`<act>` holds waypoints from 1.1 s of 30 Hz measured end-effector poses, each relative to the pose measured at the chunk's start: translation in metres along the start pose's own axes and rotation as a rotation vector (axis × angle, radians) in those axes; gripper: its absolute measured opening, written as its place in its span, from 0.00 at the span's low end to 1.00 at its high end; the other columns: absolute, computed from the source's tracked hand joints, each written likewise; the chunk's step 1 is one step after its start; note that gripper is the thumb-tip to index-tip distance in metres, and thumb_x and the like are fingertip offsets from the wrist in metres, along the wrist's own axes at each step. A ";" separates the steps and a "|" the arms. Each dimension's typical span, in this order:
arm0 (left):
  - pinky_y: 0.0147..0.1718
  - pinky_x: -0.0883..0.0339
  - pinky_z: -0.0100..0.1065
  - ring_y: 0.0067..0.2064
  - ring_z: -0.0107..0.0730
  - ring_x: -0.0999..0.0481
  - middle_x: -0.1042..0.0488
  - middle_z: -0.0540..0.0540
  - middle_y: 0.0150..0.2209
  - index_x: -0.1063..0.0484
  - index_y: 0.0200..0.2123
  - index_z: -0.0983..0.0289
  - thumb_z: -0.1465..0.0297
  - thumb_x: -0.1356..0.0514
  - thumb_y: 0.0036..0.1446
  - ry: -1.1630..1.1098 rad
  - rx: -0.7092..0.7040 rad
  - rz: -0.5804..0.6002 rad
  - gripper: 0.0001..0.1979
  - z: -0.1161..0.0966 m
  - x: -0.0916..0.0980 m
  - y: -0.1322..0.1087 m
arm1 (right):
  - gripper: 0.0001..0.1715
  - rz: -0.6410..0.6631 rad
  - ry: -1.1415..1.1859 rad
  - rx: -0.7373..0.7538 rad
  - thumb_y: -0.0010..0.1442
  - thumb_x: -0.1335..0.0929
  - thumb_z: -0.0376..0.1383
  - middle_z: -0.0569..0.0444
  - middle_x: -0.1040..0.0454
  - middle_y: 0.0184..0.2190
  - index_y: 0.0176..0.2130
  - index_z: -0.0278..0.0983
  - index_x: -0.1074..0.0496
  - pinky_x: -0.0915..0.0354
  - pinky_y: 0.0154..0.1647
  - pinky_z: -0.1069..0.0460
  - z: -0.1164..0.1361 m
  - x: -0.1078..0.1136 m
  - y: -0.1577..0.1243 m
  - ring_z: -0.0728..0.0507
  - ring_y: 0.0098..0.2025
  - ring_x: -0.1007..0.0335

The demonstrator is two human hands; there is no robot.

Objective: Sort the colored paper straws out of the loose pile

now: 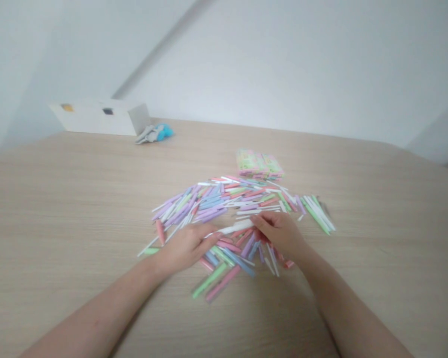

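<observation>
My left hand [188, 247] and my right hand [280, 232] hold a slim white stick [236, 227] between them, one at each end. The fingers of both hands are pinched closed on it. Under and around my hands spreads a loose heap of thin sticks and tubes in white, purple, blue, pink, red and green, among them a blue tube [241, 262], a green tube [209, 281] and a pink tube [223, 283]. Blur hides what exactly these pieces are.
Behind the heap lies a stack of green and pink patterned packs [259, 163]. A long white box [97, 118] stands at the back left on the wooden table [358, 278], beside a grey and blue crumpled item [155, 133]. A white wall [302, 64] rises behind.
</observation>
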State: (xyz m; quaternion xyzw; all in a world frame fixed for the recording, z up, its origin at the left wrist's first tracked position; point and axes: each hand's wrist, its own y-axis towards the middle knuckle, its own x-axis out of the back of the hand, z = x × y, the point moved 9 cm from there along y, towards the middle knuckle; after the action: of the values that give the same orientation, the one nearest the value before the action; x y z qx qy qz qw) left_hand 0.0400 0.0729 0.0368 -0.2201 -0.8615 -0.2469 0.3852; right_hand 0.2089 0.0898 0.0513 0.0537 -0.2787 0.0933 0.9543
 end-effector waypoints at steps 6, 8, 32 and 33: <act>0.29 0.37 0.27 0.27 0.27 0.28 0.27 0.50 0.24 0.26 0.36 0.63 0.64 0.52 0.65 0.013 -0.001 0.004 0.17 0.000 0.000 0.000 | 0.15 0.005 0.046 -0.003 0.59 0.36 0.42 0.58 0.30 0.17 0.25 0.37 0.29 0.44 0.17 0.57 -0.007 -0.002 0.000 0.52 0.17 0.38; 0.29 0.38 0.27 0.26 0.27 0.29 0.27 0.49 0.24 0.26 0.35 0.63 0.64 0.52 0.65 -0.003 0.015 0.011 0.17 0.001 0.000 0.000 | 0.11 -0.007 0.089 0.014 0.58 0.35 0.39 0.58 0.29 0.19 0.28 0.37 0.29 0.42 0.19 0.57 -0.007 -0.002 0.000 0.51 0.19 0.36; 0.25 0.44 0.26 0.25 0.25 0.34 0.33 0.48 0.22 0.31 0.27 0.66 0.64 0.53 0.64 -0.045 0.073 0.022 0.18 0.009 -0.001 0.001 | 0.07 -0.108 0.220 0.148 0.50 0.30 0.38 0.55 0.26 0.26 0.30 0.36 0.29 0.33 0.30 0.53 -0.002 0.010 0.004 0.48 0.29 0.28; 0.25 0.44 0.26 0.24 0.25 0.34 0.34 0.48 0.21 0.32 0.27 0.66 0.64 0.53 0.64 -0.048 0.073 0.020 0.18 0.009 0.000 0.001 | 0.08 -0.097 0.236 0.132 0.50 0.30 0.38 0.55 0.26 0.25 0.30 0.36 0.29 0.33 0.29 0.53 -0.003 0.010 0.004 0.47 0.27 0.28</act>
State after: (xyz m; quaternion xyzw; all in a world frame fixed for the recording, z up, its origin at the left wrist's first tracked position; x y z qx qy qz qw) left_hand 0.0356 0.0791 0.0313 -0.2206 -0.8767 -0.2061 0.3745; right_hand 0.2174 0.0957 0.0545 0.1183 -0.1551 0.0708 0.9782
